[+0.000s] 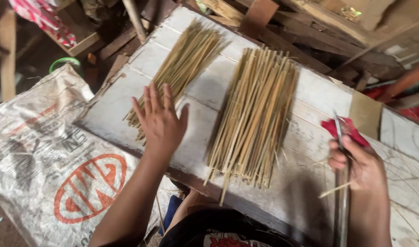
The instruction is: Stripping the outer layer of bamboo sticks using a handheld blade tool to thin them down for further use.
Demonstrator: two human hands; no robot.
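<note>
I see my left hand (160,120) stretched out flat with the fingers spread, palm down, over the near end of a loose fan of thin, pale yellow-green bamboo splints (184,68) that lies on a whitewashed, worn plank board (310,98); the fingertips overlap the splints, though I cannot tell whether the palm presses on them. Just to the right of that fan, on the same board, lies a thicker, neater bundle of straw-coloured bamboo sticks (255,119), its near ends jutting a little past the board's front edge. My right hand (360,164) sits to the right of this bundle, closed around the handle of a long, narrow metal blade (341,183) that runs down toward me; a single thin bamboo sliver (333,190) sticks out to the left from that grip. Just beyond the right hand, a crumpled red cloth (346,130) rests on the board. To the left of the board, a grey-white woven plastic sack with a red round print (49,151) is spread out lower down. Rough brown wooden planks (319,27) are stacked beyond the board's far edge.
</note>
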